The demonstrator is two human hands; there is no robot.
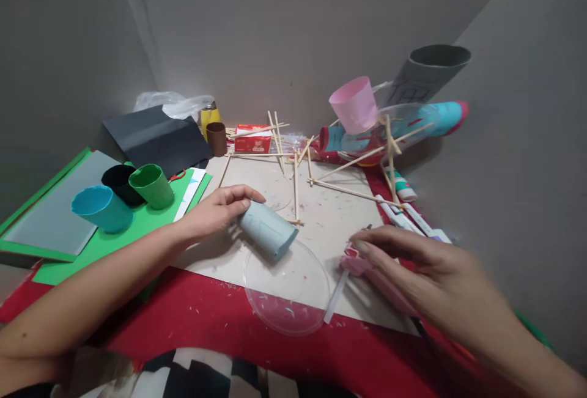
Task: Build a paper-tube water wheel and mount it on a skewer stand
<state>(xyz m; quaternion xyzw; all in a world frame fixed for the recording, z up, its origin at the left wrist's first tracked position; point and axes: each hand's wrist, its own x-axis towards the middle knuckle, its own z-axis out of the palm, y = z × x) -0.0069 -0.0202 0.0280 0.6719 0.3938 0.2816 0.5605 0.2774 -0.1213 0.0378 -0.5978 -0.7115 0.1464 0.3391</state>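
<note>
A pale blue-grey paper tube [268, 231] lies tilted in my left hand [233, 205], with fingers and thumb closed round its far left end. The tube's near end is over a clear round plastic lid [287, 324]. To the right, my right hand [417, 266] is closed with its fingertips at a pink glue gun [355, 265]. A whitish glue stick [337, 296] sticks out of the gun towards me. The hand hides part of the gun's body and handle.
Blue [103, 211], black and green [153, 187] paper cups stand at left on green sheets. Thin wooden stick frames [346, 189] stand on the beige board [330, 214]. A pink cup [355, 104], grey tube [428, 74] and blue tube [440, 120] are at back right. Scissors [178, 174] lie left.
</note>
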